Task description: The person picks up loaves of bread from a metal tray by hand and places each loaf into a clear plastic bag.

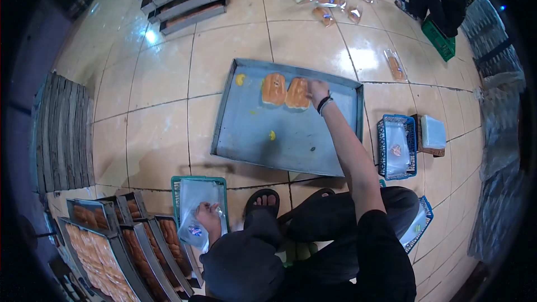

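A shallow metal tray [251,134] lies on the floor before me with two golden bread pieces [274,89] [297,93] side by side near its far edge. My right hand [318,91], wearing dark and light bands at the wrist, has its curled fingers at the right edge of the right-hand piece. Bits of yellow filling [240,79] are stuck to the tray. Low on the left, my left hand [208,217] pinches a clear plastic bag [194,230] with a printed label. That bag lies over a teal basket [173,195] of similar bags.
Bread-filled trays [142,256] stand close at left, near stacked trays [63,134]. On the right are a blue basket [379,147] of bags and a white block [433,132]. Bagged breads [327,0], more trays [193,12] and a seated person [440,4] are farther off.
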Available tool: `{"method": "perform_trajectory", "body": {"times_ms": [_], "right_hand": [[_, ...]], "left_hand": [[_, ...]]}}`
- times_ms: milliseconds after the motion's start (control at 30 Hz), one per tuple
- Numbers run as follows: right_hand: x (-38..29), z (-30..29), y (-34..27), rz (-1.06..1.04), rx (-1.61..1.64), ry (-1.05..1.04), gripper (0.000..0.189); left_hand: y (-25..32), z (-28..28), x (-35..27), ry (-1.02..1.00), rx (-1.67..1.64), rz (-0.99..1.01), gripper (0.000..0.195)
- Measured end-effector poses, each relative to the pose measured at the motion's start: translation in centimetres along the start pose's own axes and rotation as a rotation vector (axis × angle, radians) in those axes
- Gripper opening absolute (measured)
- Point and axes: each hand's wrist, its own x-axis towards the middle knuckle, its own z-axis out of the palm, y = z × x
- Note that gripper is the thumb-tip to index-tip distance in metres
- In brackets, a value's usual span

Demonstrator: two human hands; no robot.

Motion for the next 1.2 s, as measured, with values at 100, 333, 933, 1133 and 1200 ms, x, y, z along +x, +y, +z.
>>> {"method": "perform_trajectory", "body": {"times_ms": [100, 333, 933, 1133, 1200], "right_hand": [[2.2, 2.0, 6.8, 0.165, -0.777, 0.193, 0.047], [-0.9, 9.9, 5.9, 0.336, -0.418, 0.363, 0.062], [-13.0, -0.3, 9.7, 0.05, 0.497, 0.004, 0.05], [-17.1, -2.7, 8.4, -0.349, -0.412, 0.105, 0.061], [-23.2, 1.3, 3.7, -0.478, -0.399, -0.195, 0.058]], "left_hand": [[0.4, -1.3, 0.1, 0.063, -0.01, 0.002, 0.012], [-4.3, -5.4, -0.3, 0.049, 0.021, -0.131, 0.013], [-2.2, -3.4, 0.8, 0.046, -0.052, -0.051, 0.011], [-1.4, -3.6, 1.5, 0.292, -0.184, -0.034, 0.011], [-1.2, -5.7, 0.8, 0.426, -0.353, -0.176, 0.01]]}}
